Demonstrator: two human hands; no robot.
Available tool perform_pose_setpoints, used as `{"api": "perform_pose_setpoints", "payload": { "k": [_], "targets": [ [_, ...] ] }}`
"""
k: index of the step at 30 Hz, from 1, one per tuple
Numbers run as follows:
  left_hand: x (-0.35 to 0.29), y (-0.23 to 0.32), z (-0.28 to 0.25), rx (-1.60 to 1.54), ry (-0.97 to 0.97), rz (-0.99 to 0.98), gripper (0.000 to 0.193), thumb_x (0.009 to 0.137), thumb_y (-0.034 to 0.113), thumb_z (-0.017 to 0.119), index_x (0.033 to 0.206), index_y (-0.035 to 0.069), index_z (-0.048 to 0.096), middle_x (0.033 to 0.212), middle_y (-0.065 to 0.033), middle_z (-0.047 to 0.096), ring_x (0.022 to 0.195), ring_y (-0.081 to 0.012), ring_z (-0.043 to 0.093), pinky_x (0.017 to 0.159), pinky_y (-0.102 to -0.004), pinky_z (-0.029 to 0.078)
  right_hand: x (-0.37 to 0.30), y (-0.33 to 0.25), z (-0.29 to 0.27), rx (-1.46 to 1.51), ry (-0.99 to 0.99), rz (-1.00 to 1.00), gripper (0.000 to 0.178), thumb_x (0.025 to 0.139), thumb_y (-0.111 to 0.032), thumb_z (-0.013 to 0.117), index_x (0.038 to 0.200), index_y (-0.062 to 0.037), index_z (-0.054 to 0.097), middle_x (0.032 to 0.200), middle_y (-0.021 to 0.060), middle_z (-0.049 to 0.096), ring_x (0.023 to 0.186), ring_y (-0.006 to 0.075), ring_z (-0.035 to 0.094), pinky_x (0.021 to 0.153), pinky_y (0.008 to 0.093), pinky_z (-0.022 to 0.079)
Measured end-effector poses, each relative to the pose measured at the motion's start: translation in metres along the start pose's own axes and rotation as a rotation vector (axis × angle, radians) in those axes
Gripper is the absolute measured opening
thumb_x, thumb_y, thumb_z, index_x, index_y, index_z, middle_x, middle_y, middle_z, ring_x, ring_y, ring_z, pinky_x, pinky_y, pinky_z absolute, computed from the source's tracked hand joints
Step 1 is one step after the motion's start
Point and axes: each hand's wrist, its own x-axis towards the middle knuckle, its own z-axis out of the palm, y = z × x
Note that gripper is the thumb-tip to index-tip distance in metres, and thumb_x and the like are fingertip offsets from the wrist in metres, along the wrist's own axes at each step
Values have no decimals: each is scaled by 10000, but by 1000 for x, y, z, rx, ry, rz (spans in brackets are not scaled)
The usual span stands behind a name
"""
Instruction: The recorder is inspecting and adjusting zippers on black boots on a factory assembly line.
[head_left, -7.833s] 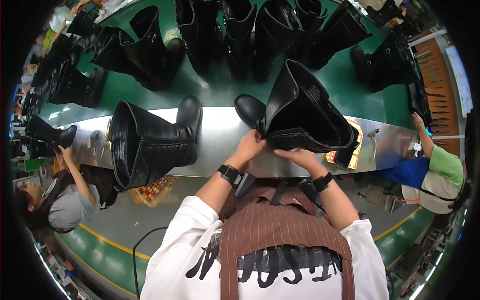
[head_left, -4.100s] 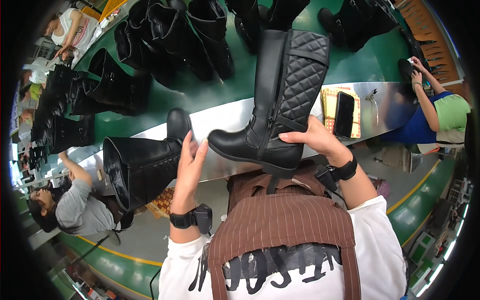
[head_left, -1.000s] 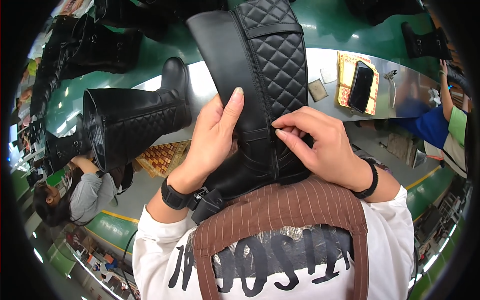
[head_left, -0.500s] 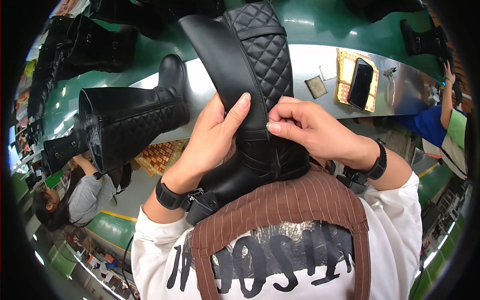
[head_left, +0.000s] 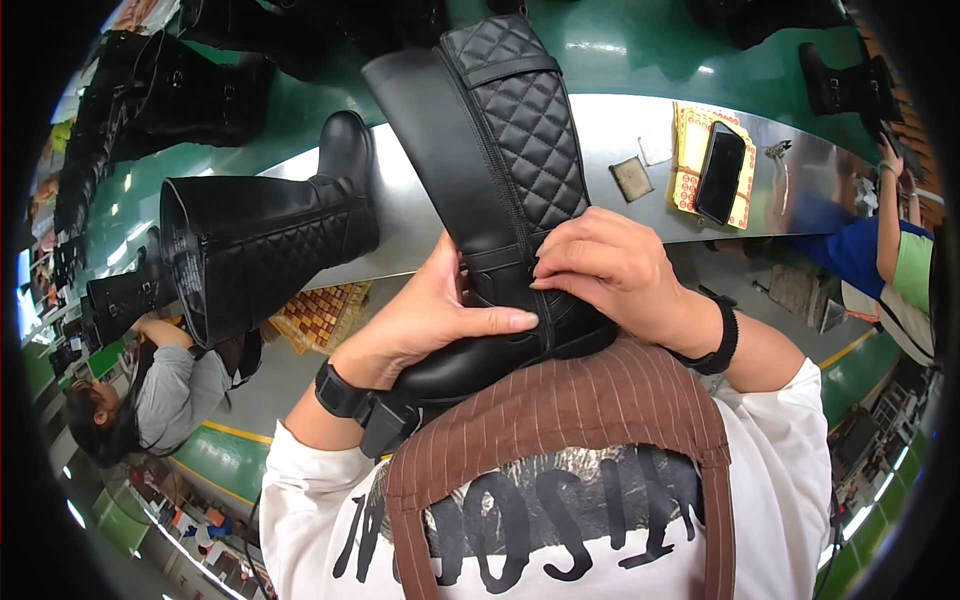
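Steel-edged green workbench [head_left: 652, 212] is spanning the view. Quilted tall black boot [head_left: 540, 145] is tilting before the brown pinstriped apron [head_left: 560, 405], toe pointing left; second boot [head_left: 285, 240] is standing leftward. Left hand [head_left: 420, 315] is clasping the ankle; right hand [head_left: 620, 265] is pinching, fingertips together, at the side zipper [head_left: 490, 150], seemingly on its pull. Smartphone [head_left: 721, 172] is resting on yellow cards [head_left: 688, 150].
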Motion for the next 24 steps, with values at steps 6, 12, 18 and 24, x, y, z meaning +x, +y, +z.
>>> {"api": "perform_pose_setpoints", "payload": {
  "k": [6,12,18,24],
  "targets": [
    [-1,-10,0,-110,119,-109,536,962,173,675,1399,15,407,1296,-71,574,1164,-139,564,1013,-302,465,-7,1,9,-115,52,-202,178,713,-80,783,822,-50,645,835,36,667,739,212,634,611,325,506],
    [-7,-5,-7,90,-84,-28,668,887,150,754,1425,8,382,1330,-76,547,1216,-152,528,1031,-316,447,-9,-3,8,-152,80,-312,146,716,-92,730,826,-48,644,863,58,661,730,210,642,611,322,510],
    [-6,-1,-6,200,-136,-82,758,796,105,832,1410,12,399,1302,-67,549,1208,-140,517,1032,-306,433,0,-12,0,-261,121,-400,140,714,-113,673,836,-47,652,876,63,658,730,214,646,618,320,516],
    [-8,0,-6,167,-113,-220,684,820,112,811,1381,18,431,1239,-51,566,1138,-123,538,991,-297,453,13,-8,8,-283,176,-294,182,706,-94,761,803,-57,612,807,48,652,701,209,629,640,313,510]
  ]
}}
